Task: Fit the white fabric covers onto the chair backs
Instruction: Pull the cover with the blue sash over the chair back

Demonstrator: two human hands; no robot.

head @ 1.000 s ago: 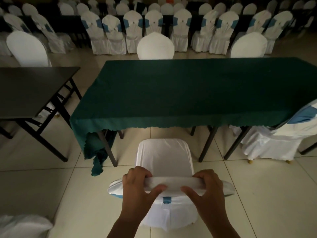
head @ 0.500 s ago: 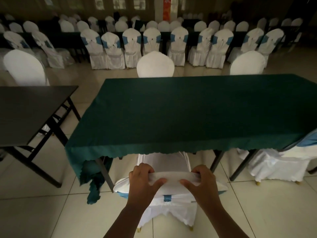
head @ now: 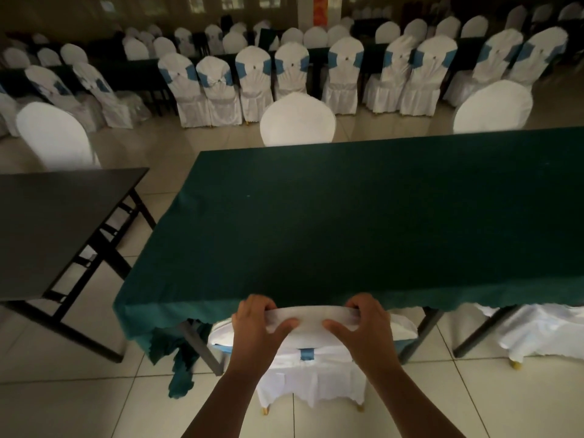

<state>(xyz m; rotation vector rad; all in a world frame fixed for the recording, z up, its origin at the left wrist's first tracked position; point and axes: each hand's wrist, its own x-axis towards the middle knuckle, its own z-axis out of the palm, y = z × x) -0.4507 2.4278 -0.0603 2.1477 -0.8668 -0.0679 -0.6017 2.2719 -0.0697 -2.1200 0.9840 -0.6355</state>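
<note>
A chair in a white fabric cover (head: 311, 371) with a blue sash stands right below me, its back top against the near edge of the green-clothed table (head: 363, 216). My left hand (head: 257, 327) grips the left end of the covered chair back's top, thumb pointing inward. My right hand (head: 363, 325) grips the right end in the same way. The chair's seat is hidden under the table.
A bare dark table (head: 57, 222) stands to the left. Another covered chair (head: 537, 330) sits at the right under the green table. White chair backs (head: 297, 123) face me across it, and rows of covered chairs (head: 252, 86) fill the hall behind. Tiled floor lies around me.
Both hands have pushed the covered chair forward, so its seat has gone under the green table. The view has tilted up toward the hall.
</note>
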